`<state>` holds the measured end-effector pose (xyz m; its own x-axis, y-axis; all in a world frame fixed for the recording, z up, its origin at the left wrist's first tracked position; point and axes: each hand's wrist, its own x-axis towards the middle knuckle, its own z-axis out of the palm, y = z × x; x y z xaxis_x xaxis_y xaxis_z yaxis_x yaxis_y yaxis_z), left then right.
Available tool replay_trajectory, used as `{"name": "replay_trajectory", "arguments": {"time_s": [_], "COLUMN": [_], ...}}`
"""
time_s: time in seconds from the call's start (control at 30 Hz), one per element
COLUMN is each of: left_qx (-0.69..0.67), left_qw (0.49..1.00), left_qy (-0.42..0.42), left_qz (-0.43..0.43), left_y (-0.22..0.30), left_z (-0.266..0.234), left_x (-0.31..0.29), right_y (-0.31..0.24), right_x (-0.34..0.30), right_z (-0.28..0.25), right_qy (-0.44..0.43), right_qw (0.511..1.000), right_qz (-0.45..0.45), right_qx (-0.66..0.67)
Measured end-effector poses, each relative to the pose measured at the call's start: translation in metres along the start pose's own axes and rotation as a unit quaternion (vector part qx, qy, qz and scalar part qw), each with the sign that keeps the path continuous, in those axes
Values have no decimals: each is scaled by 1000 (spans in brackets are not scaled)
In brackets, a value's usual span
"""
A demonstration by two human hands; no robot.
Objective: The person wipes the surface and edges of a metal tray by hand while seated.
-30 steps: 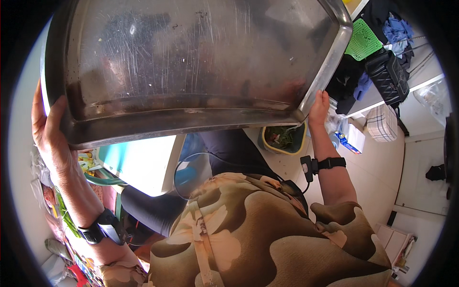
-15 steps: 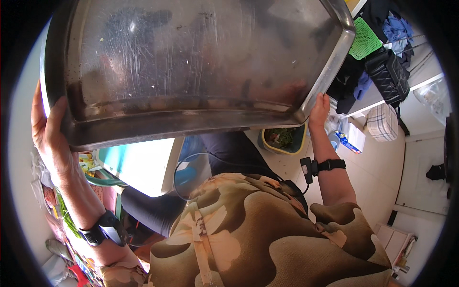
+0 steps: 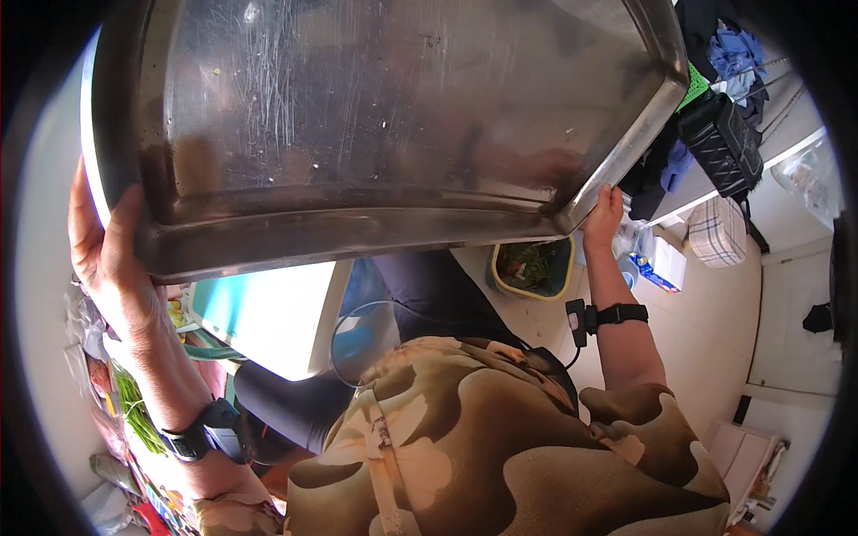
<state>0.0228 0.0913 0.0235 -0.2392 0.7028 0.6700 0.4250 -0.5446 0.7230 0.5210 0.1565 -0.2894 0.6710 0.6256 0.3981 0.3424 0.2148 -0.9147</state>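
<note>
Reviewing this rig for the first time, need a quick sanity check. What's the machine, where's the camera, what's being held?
No machine here: these are a person's bare hands. The view comes from a wide fisheye camera worn on the head, looking down, so straight edges bend near the dark rim. Left in the picture is the person's left.

The left hand grips the left side of a large metal tray; the right hand holds it near its lower right corner. The tray's face shows scratches and a few small pale specks. Both forearms wear black bands.

Below the tray, a yellow-rimmed bin with green leafy bits inside stands on the pale floor. A black bag is at the right.
</note>
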Motion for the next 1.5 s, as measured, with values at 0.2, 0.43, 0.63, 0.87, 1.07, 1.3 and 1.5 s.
{"name": "replay_trajectory", "arguments": {"time_s": [0.2, 0.43, 0.63, 0.87, 1.07, 1.3, 1.5], "left_qx": [-15, -18, -71, -73, -84, -46, -68], "left_qw": [1000, 998, 997, 995, 994, 995, 995], "left_qy": [2, -16, 2, -11, -14, -30, -24], "left_qz": [-8, 51, 37, 60, 65, 85, 68], "left_y": [-8, -2, -11, -7, -3, -1, -7], "left_z": [3, 12, 14, 18, 21, 23, 27], "left_x": [-2, 1, -6, -7, -10, -14, -19], "right_y": [-2, 3, 8, 0, 23, 58, 51], "right_x": [15, 28, 35, 33, 37, 35, 27], "right_z": [-8, -8, -12, -13, -21, -34, -32], "right_qy": [-4, 39, 39, 67, 66, 56, 81], "right_qw": [999, 999, 999, 998, 997, 998, 996], "right_qz": [5, 14, 10, 0, 34, 19, 20], "right_qx": [-33, -31, -28, -13, 20, -15, -40]}}
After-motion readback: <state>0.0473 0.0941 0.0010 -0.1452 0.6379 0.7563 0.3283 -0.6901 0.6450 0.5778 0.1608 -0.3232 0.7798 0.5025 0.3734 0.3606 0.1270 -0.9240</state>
